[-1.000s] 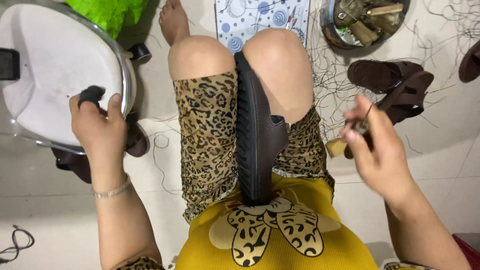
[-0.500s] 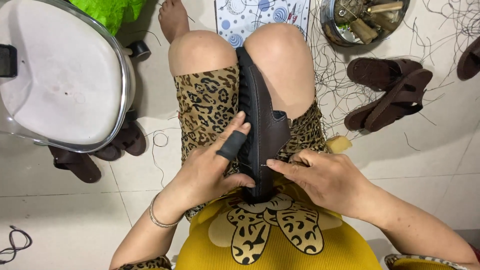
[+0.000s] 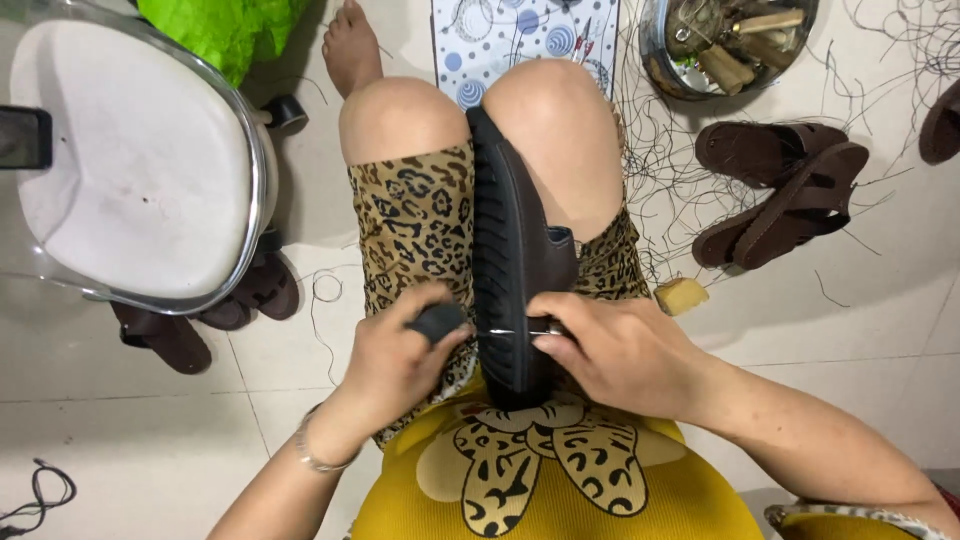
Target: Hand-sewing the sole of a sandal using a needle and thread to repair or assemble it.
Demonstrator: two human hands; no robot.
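Observation:
A black sandal (image 3: 510, 250) stands on edge between my knees, its ribbed sole facing left. My left hand (image 3: 400, 355) presses against the sole's near end, and a dark cap (image 3: 438, 320) covers its forefinger. My right hand (image 3: 615, 350) grips a thin metal needle (image 3: 515, 331) that lies across the sole's edge at the near end. Both hands touch the sandal just above my lap.
A white stool seat with a metal rim (image 3: 140, 170) stands at left, dark sandals (image 3: 200, 315) under it. A pair of brown sandals (image 3: 785, 190) lies at right, with loose black thread around. A metal bowl of tools (image 3: 725, 40) is at the top. A yellow wax block (image 3: 680, 295) lies by my thigh.
My left hand left the stool and came onto the sandal's sole. My right hand came in from the right and now holds the needle across the sole's edge.

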